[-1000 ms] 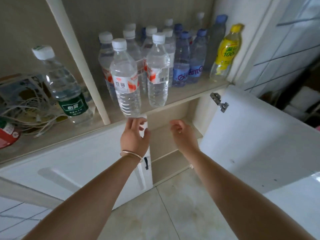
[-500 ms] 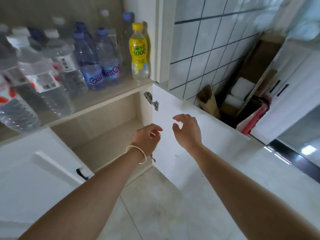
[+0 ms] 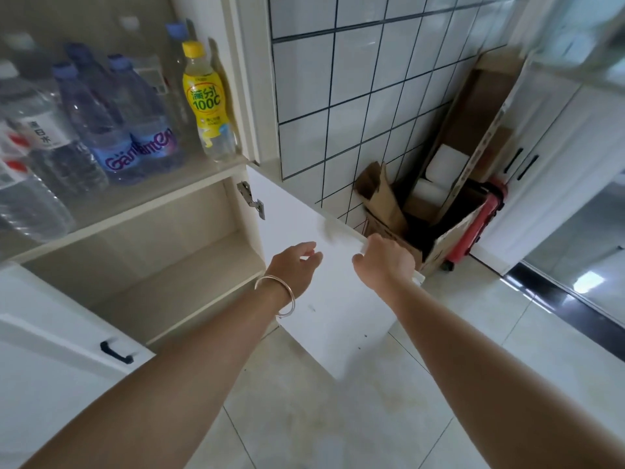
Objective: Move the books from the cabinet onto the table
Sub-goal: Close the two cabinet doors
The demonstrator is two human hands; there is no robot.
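Right hand: the right hand [image 3: 385, 262] curls its fingers over the top outer corner of the open cabinet door [image 3: 324, 286], gripping the door's edge.
Left hand: the left hand [image 3: 294, 265] hangs slack and half-spread in front of the door's inner face, holding nothing; a bangle [image 3: 275, 296] sits on its wrist.
Books: none are in sight; the lower compartment [image 3: 162, 265] behind the door looks bare, so the books are either already out or somewhere outside this view.
Step in hand: by my reading, swinging the door, most likely to shut it, though the direction cannot be told.
Risk, fingers: if the door closes fast, the left hand hovering near the hinge [image 3: 250, 199] side could get pinched.
Risk, door: swung wider, its outer edge could knock the cardboard box [image 3: 439, 242] just beyond it.
Risk, shelf: a slam could jolt the shelf above, where the yellow drink bottle [image 3: 206, 103] and the water bottles [image 3: 111, 123] stand crowded near the edge.
Surface: pale glossy floor tiles [image 3: 338, 418], faintly stained below the door; no table shows here.
Room: a white tiled wall [image 3: 355, 89] with dark grout, flattened cardboard leaning in the corner, a red case [image 3: 477, 225] beside the box, and white cupboards [image 3: 554, 157] with black handles to the right.
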